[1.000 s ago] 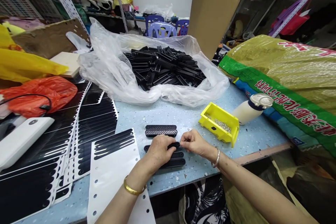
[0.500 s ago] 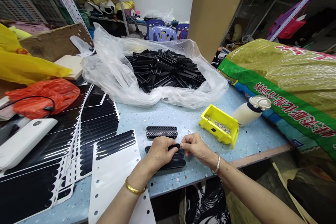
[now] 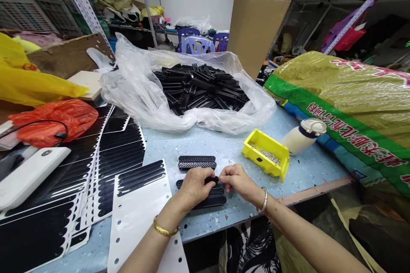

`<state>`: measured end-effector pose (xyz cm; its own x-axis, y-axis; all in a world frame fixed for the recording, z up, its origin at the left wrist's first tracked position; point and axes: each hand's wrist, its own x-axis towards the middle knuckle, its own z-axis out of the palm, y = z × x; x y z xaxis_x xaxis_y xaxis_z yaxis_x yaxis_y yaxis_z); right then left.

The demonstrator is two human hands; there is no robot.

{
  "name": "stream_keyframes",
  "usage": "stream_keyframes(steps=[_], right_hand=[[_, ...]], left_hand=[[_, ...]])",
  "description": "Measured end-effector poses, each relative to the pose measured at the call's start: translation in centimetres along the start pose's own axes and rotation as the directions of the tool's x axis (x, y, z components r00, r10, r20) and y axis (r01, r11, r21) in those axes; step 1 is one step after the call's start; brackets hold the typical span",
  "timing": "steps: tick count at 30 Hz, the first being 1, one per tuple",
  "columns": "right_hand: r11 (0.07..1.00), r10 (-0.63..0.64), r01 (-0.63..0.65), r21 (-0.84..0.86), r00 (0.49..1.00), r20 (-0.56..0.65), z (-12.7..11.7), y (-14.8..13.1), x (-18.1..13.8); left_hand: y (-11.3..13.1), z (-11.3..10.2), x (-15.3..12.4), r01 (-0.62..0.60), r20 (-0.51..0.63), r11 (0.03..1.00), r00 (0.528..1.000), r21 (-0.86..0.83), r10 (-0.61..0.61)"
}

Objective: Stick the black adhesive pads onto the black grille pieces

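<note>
My left hand is closed around a long black plastic piece, thumb along its near side. At that piece's right end, the thumb and forefinger of my right hand are pinched together. Whatever is between those fingertips is too small or hidden to make out. Under and in front of my left hand lie more black plastic strips with rounded, holed ends. Just beyond it, two black perforated strips rest side by side. A white backing sheet with black adhesive strips passes beneath my left forearm.
A yellow bin of small metal parts stands right of my hands, beside a cream bottle. Behind is a clear plastic bag full of black pieces. Stacked black sticker sheets lie left; a large sack lies right.
The camera view has shifted slightly. Both hands keep nearly the same pose at the black piece, with the right fingertips still at its end.
</note>
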<state>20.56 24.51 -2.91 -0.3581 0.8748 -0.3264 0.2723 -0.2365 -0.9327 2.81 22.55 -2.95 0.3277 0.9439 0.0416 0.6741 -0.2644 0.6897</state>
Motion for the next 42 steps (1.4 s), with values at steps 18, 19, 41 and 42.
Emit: stream_keyframes(steps=[18, 19, 41, 42], right_hand=[[0.577, -0.528, 0.249, -0.778, 0.840, -0.122, -2.4, 0.7, -1.4], [0.662, -0.495, 0.287, -0.693, 0.861, -0.116, -1.7, 0.5, -1.3], [0.986, -0.122, 0.104, -0.129, 0.982, -0.141, 1.8, -0.3, 0.9], [0.987, -0.109, 0.089, -0.136, 0.982, -0.151, 1.8, -0.3, 1.0]], left_hand=[[-0.1, -0.2, 0.0, -0.003, -0.013, 1.000, 1.000, -0.010, 0.003], [-0.1, -0.2, -0.1, -0.012, -0.016, 1.000, 1.000, -0.012, 0.011], [-4.1, -4.1, -5.4, 0.206, -0.220, 0.973, 0.959, 0.108, -0.179], [-4.3, -3.8, -5.4, 0.185, -0.190, 0.981, 0.967, 0.054, -0.172]])
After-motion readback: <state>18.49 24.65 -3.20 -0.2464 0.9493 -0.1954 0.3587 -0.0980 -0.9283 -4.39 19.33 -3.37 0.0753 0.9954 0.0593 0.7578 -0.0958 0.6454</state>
